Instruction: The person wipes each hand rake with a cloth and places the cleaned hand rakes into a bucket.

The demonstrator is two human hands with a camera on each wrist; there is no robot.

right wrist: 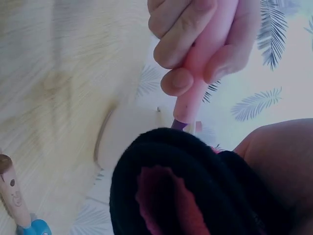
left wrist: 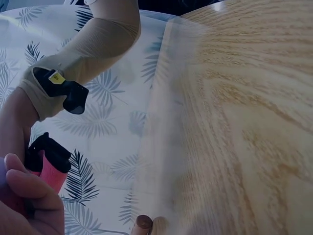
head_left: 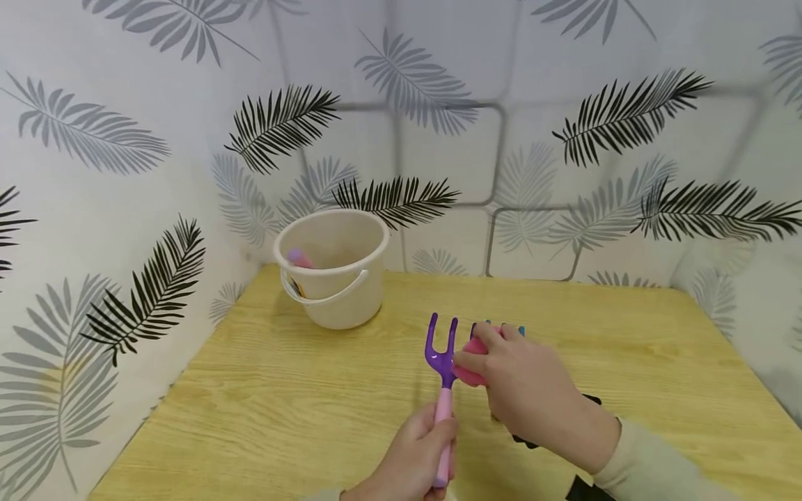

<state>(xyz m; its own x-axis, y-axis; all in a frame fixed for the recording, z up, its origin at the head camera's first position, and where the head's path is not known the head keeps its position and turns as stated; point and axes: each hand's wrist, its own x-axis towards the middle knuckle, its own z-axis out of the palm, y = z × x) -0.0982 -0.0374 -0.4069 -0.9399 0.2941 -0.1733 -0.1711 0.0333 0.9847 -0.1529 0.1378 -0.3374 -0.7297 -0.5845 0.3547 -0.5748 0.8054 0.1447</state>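
In the head view, my left hand (head_left: 413, 445) grips the pink handle of a small purple garden fork (head_left: 443, 360), its two visible tines pointing up and away. My right hand (head_left: 532, 393) pinches a folded pink-and-black cloth (head_left: 471, 362) right at the neck of the fork, partly covering its head. The right wrist view shows the dark, thick fold of the cloth (right wrist: 142, 156) with pink inside, and the left fingers (right wrist: 176, 44) curled round the handle. Under the right hand lies a blue-tined tool (head_left: 521, 330), mostly hidden; its wooden handle (right wrist: 11, 191) shows in the right wrist view.
A cream bucket (head_left: 338, 299) with its bail hanging in front stands at the back left of the wood-grain table (head_left: 301, 390). Inside it leans a pink and purple handle (head_left: 299, 257). A leaf-patterned sheet (head_left: 438, 153) rises behind the table and at the sides.
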